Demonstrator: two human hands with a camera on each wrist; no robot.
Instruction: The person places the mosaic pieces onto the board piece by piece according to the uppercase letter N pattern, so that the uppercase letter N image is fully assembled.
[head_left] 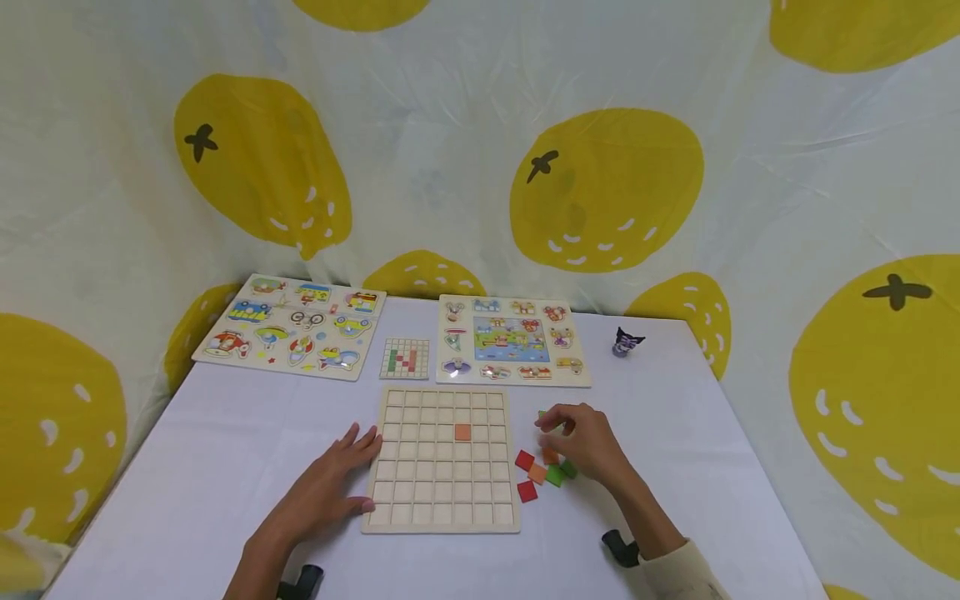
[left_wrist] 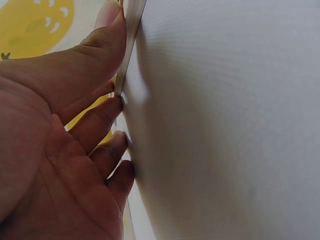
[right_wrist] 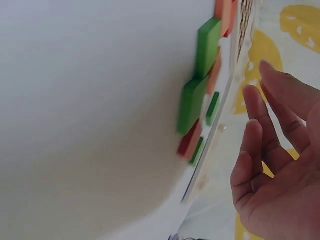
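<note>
A square wooden grid board point(head_left: 442, 461) lies mid-table with one orange tile point(head_left: 462, 432) in a cell of its upper right part. At the board's left edge rests my left hand point(head_left: 330, 482), thumb and fingers spread; in the left wrist view the fingertips meet the board's side point(left_wrist: 131, 45). My right hand point(head_left: 588, 437) hovers above a loose pile of red, orange and green tiles right of the board. In the right wrist view its fingers bend loosely with nothing between them, apart from a green tile point(right_wrist: 192, 105). Part of the pile, including a red tile point(head_left: 525, 460), shows beside the hand.
Behind the board stands a small pattern card point(head_left: 392, 373) with coloured squares. Two picture puzzles, a vehicle puzzle point(head_left: 285, 365) and another puzzle point(head_left: 513, 382), lie at the back. A small dark figurine point(head_left: 625, 342) is at the back right. A lemon-print cloth point(head_left: 435, 192) hangs behind.
</note>
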